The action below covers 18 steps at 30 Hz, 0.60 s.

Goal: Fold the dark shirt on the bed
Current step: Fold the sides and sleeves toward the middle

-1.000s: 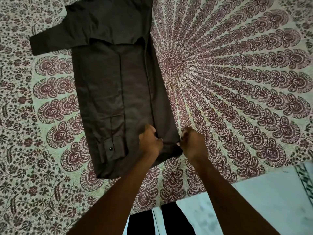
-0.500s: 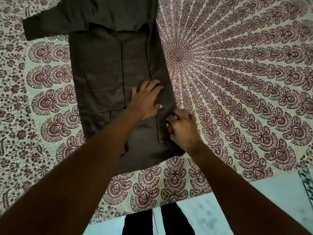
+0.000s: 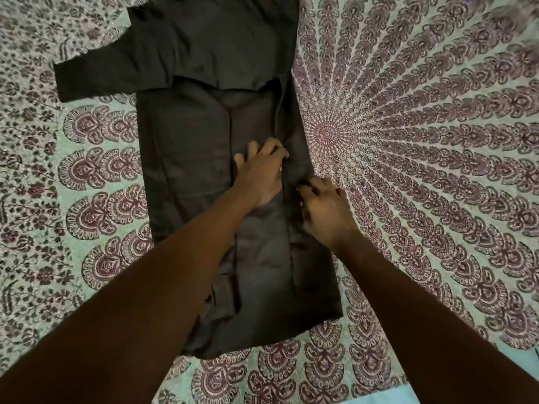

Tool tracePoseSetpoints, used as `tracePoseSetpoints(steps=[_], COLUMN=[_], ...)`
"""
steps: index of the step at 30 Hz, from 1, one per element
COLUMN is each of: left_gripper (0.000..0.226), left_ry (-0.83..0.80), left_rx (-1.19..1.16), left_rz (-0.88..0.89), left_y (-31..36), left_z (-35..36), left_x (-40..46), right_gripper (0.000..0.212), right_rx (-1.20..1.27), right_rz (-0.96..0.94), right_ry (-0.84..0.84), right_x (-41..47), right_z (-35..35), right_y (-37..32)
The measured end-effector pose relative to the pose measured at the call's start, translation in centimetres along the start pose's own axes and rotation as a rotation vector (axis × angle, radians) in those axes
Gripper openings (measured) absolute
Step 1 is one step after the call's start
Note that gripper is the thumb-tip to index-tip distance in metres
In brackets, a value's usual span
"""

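Two hands meet on the dark shirt [image 3: 186,158], a smooth, matte cloth folded into a long rectangle on the bed [image 3: 437,170], whose cover carries a fine mandala and paisley print. One sleeve [image 3: 113,74] juts out to the left near the far end. We see the left hand [image 3: 261,173] lying open, fingers spread flat along a lengthwise fold. Just beside it the right hand [image 3: 323,208] curls at the shirt's right edge, fingers bent; whether it pinches cloth we cannot tell.
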<state>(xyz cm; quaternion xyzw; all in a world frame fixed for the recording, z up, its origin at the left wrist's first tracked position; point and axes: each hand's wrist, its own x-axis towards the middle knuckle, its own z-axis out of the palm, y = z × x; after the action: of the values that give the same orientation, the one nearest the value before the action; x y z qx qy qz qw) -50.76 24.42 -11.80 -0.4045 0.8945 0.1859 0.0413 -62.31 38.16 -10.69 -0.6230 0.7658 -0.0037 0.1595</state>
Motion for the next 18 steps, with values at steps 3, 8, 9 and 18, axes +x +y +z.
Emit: tracePoseSetpoints(steps=[3, 8, 9, 18], left_gripper=[0.050, 0.055, 0.057, 0.045], left_ry=[-0.041, -0.049, -0.047, -0.002], left_rx=[0.085, 0.168, 0.194, 0.023], left_rz=[0.033, 0.084, 0.088, 0.037], left_y=[-1.1, -2.4, -2.7, -4.6], left_z=[-0.8, -2.7, -2.9, -3.4], left_x=[1.3, 5.1, 6.1, 9.4], right_gripper=[0.037, 0.039, 0.043, 0.044], right_rx=[-0.024, 0.028, 0.056, -0.002], right_rz=[0.035, 0.057, 0.060, 0.058], right_ry=[-0.018, 0.038, 0.063, -0.030], right_x=[0.8, 3.0, 4.0, 11.3], right_z=[0.0, -0.6, -0.7, -2.9], right_y=[-0.5, -1.3, -1.3, -0.8])
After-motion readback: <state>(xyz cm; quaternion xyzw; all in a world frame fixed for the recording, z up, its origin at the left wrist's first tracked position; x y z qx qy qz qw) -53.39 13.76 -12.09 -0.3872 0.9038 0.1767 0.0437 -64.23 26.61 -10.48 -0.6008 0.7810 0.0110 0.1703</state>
